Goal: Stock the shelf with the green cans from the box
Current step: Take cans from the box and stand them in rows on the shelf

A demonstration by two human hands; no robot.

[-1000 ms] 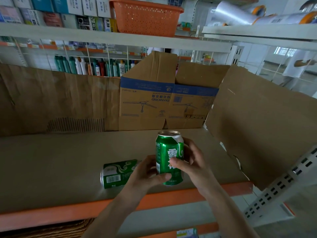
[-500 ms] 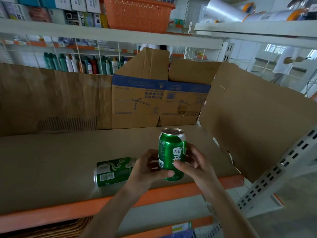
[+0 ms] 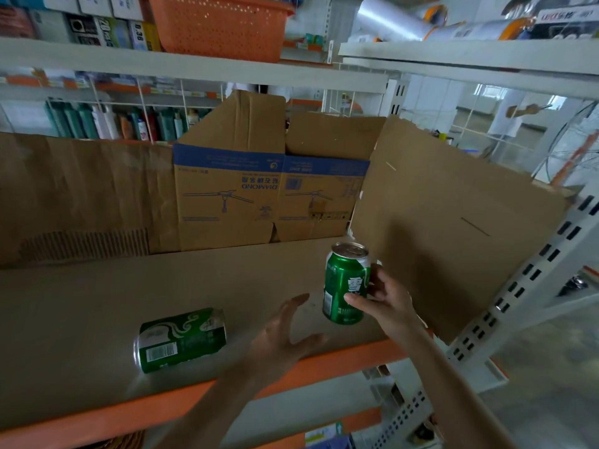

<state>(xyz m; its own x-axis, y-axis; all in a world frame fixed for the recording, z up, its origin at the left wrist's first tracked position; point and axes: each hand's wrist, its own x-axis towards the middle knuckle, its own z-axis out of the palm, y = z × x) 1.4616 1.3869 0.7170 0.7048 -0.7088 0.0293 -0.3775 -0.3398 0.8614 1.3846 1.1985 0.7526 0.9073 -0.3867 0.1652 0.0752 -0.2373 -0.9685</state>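
An upright green can stands at the right of the cardboard-lined shelf, and my right hand grips it by its side. My left hand hovers just left of that can, fingers spread and holding nothing. A second green can lies on its side near the shelf's front edge, to the left of my left hand. The box the cans come from is not in view.
Flattened cardboard lines the shelf's back and a cardboard sheet leans along its right side. An orange basket sits on the shelf above. A white perforated upright stands at the right.
My left hand has let go of the upright can and drawn back to the left with fingers spread. My right hand has carried the can to the right and deeper onto the shelf.
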